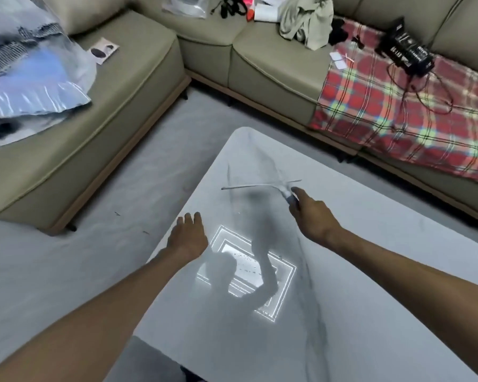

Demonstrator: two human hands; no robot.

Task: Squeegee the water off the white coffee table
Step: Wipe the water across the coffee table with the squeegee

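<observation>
The right hand (312, 216) is closed around the squeegee (262, 185) handle, arm stretched out, blade toward 12 o'clock on the white coffee table (370, 271). The left hand (188, 235) lies flat and open (holding nothing) at the table's 9 o'clock edge.

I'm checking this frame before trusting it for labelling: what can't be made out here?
- Squeegee, head view: motion blur smears the blade, so contact with the white coffee table is unclear.
- Right hand: its grip covers the handle.
- Water: ceiling-light glare and arm shadows mask any film.
- Left hand: touching or hovering at the table edge, cannot tell.
- Table's near right corner: cut off by the frame.
</observation>
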